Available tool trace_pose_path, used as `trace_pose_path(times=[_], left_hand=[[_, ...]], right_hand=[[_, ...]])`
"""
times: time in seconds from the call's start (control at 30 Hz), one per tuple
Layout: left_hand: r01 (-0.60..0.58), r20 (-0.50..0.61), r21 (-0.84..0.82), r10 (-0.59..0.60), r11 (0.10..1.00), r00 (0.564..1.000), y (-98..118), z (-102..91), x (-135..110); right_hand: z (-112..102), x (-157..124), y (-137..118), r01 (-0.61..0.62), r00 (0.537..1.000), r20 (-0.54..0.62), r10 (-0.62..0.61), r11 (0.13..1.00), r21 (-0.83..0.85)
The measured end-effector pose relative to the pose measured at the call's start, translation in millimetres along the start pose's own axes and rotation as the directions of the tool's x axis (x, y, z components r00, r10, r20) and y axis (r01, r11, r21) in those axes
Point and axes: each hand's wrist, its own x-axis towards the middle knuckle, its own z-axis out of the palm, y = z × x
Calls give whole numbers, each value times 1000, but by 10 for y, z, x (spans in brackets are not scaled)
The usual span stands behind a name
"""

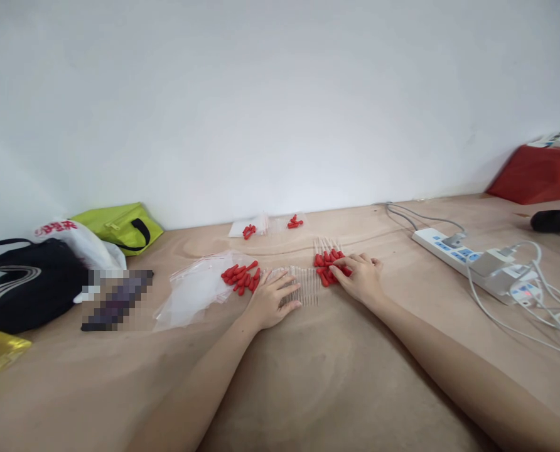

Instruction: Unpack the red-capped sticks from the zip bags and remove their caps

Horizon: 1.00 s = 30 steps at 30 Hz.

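Note:
My left hand lies palm down with its fingers spread over a row of thin clear glass tubes, covering part of them. Beside its wrist-side edge is a pile of red rubber dropper bulbs. My right hand has its thumb and index finger pinched at a second cluster of red rubber bulbs; its other fingers extend to the right. Clear tubes stick out behind that cluster. Which bulb the fingertips hold is partly hidden.
Clear zip bags lie left of the bulbs. Small bags with red bulbs rest near the wall. A white power strip with chargers and cables is at right. Bags, including a green one, stand at left; a red bag far right.

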Motion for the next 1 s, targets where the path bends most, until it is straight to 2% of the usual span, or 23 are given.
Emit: trace_pose_path(times=[0.13, 0.27, 0.37, 0.5, 0.6, 0.67, 0.73, 0.8, 0.87, 0.93, 1.0], left_hand=[[9, -28, -1, -9, 1000, 1000, 3, 26, 19], [49, -124, 51, -43, 997, 991, 22, 23, -37], [113, -238, 68, -94, 991, 967, 25, 11, -104], [215, -358, 11, -197, 977, 913, 4, 2, -171], [227, -386, -20, -217, 974, 897, -11, 12, -194], [207, -394, -21, -198, 978, 897, -15, 21, -201], [182, -415, -8, -168, 983, 894, -14, 25, -204], [161, -441, 19, -137, 987, 887, -4, 21, -204], [128, -449, 62, -87, 990, 889, 20, 9, -199], [69, -432, 121, -10, 990, 902, 58, -3, -194], [-4, -391, 174, 72, 985, 918, 103, -12, -191]], right_hand=[[45, 155, -116, -44, 996, 77, 51, 995, -93], [122, 296, -294, -72, 979, 169, 111, 972, -225], [168, 387, -411, -76, 961, 232, 153, 947, -311], [199, 483, -500, -91, 937, 288, 200, 932, -352], [183, 486, -507, -102, 952, 243, 185, 943, -317], [144, 420, -474, -68, 981, 163, 109, 969, -239], [83, 289, -412, 49, 997, 72, -40, 991, -126], [16, 112, -333, 231, 973, -4, -232, 973, -19], [-41, -73, -262, 384, 923, -45, -382, 922, 53], [-73, -221, -222, 455, 890, -38, -453, 884, 105], [-75, -309, -229, 479, 877, -34, -480, 865, 147]])
